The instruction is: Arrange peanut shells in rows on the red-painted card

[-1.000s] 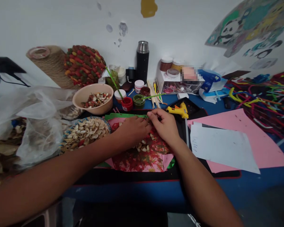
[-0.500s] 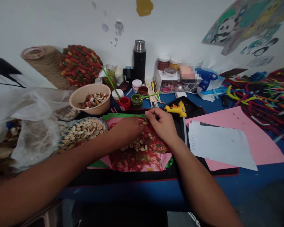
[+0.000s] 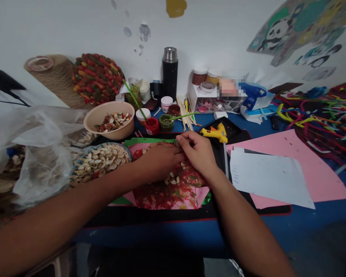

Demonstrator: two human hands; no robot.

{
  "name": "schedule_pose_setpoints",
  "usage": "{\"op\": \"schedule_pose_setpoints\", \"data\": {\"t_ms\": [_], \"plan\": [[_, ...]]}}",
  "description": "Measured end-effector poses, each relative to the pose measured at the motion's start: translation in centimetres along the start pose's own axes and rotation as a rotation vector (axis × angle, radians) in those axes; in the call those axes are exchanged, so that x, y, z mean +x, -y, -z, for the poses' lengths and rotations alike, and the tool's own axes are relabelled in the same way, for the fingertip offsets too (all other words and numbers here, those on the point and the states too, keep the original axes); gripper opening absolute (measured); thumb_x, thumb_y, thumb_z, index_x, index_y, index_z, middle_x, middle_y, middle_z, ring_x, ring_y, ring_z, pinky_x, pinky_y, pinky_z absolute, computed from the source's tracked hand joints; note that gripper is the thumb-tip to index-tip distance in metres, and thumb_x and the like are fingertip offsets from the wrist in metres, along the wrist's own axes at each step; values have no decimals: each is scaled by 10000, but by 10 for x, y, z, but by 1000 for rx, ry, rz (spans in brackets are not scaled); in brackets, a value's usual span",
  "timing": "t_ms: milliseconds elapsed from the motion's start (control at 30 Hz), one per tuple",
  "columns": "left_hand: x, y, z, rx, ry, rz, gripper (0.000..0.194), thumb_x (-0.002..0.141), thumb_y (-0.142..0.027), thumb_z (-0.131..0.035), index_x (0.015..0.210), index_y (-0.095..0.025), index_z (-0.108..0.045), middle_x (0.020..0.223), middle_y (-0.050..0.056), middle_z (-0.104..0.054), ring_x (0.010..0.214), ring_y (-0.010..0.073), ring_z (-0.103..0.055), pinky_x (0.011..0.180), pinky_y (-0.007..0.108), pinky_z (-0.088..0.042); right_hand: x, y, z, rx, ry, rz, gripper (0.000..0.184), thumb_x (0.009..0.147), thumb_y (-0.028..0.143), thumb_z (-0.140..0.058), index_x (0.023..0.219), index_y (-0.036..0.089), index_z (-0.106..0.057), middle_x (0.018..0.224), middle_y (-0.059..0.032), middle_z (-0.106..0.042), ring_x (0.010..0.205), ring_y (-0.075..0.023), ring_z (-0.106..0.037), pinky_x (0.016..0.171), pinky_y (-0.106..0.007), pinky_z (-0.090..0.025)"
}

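Note:
My left hand [image 3: 164, 161] reaches over a pink sheet [image 3: 167, 198] smeared with red and green paint. Its fingers are bunched together close to my right hand, and what they hold, if anything, is hidden. Resting at the sheet's far right part is my right hand [image 3: 198, 152], fingers curled and thumb near the fingertips; I cannot make out anything in it. Several pale nut shells [image 3: 173, 179] lie on the painted paper below the hands. To the left, a woven basket [image 3: 72, 175] with a blue rim is heaped with similar shells.
Behind the hands stand open red [image 3: 152, 126] and green [image 3: 166, 122] paint jars with brushes. A yellow glue gun [image 3: 216, 133] lies right of my right hand, near white paper [image 3: 268, 173]. A beige bowl [image 3: 89, 121] with painted shells and a black flask [image 3: 170, 75] stand behind.
My left hand has shifted a little right and toward me, its fingers now against my right hand and covering more shells. My right hand stays almost in place.

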State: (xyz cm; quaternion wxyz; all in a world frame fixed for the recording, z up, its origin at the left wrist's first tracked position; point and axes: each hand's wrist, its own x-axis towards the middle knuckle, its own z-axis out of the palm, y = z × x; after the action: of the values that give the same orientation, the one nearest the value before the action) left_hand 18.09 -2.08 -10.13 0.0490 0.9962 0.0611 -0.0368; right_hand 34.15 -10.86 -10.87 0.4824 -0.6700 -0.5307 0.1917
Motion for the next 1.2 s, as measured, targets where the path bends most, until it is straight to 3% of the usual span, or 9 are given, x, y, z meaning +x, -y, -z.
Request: {"op": "schedule_pose_setpoints", "data": {"t_ms": [133, 267, 433, 533, 767, 967, 1200], "plan": [[2, -6, -6, -21, 15, -104, 234, 1015, -131, -596, 1199, -166, -736, 1243, 119, -771, 1102, 254, -736, 964, 378, -566, 0, 0, 0, -10, -16, -3, 291, 1021, 455, -645, 833, 238, -689, 699, 13, -623, 641, -179, -540, 625, -306, -394], [7, -7, 1, -54, 67, -44, 189, 1012, -152, -605, 1105, -163, -769, 1174, 121, -794, 1031, 261, -754, 894, 368, -560, 0, -1, 1, -7, -11, -7, 307, 1022, 468, -647, 828, 234, -688, 661, 26, -582, 621, -175, -531, 622, -305, -386], [9, -10, 14, -179, 162, 79, 242, 1018, -241, -595, 876, -196, -786, 933, 74, -812, 777, 235, -733, 711, 334, -508, 0, -1, 0, -14, -2, -2, 298, 1024, 466, -646, 843, 235, -699, 664, 27, -591, 615, -174, -528, 616, -307, -380], [12, -14, 17, -176, 170, 142, 231, 1014, -250, -595, 916, -193, -796, 907, 79, -815, 782, 252, -743, 723, 346, -514, 0, -2, 0, -15, -2, -6, 297, 1025, 472, -650, 852, 237, -706, 658, 27, -596, 613, -176, -533, 607, -307, -378], [12, -17, 11, -29, 76, 167, 281, 1060, -203, -522, 1220, -129, -741, 1132, 175, -805, 959, 306, -778, 820, 402, -580, 0, -1, 0, -8, 3, 1, 285, 1030, 451, -648, 859, 234, -717, 753, -8, -689, 681, -190, -594, 657, -310, -419], [9, -19, 13, 5, 124, 102, 269, 1059, -292, -578, 1206, -130, -735, 1114, 168, -809, 1005, 343, -777, 860, 453, -603, 0, 1, 0, -8, 2, -10, 287, 1027, 456, -650, 850, 237, -705, 689, 13, -627, 639, -183, -556, 640, -305, -402], [23, -25, 17, -27, 96, 210, 286, 1062, -205, -540, 1240, -108, -741, 1125, 191, -798, 1021, 332, -782, 870, 432, -601, 0, -1, 1, -7, -10, -2, 275, 1034, 439, -647, 872, 230, -722, 750, -7, -691, 675, -191, -604, 651, -303, -424]]}}
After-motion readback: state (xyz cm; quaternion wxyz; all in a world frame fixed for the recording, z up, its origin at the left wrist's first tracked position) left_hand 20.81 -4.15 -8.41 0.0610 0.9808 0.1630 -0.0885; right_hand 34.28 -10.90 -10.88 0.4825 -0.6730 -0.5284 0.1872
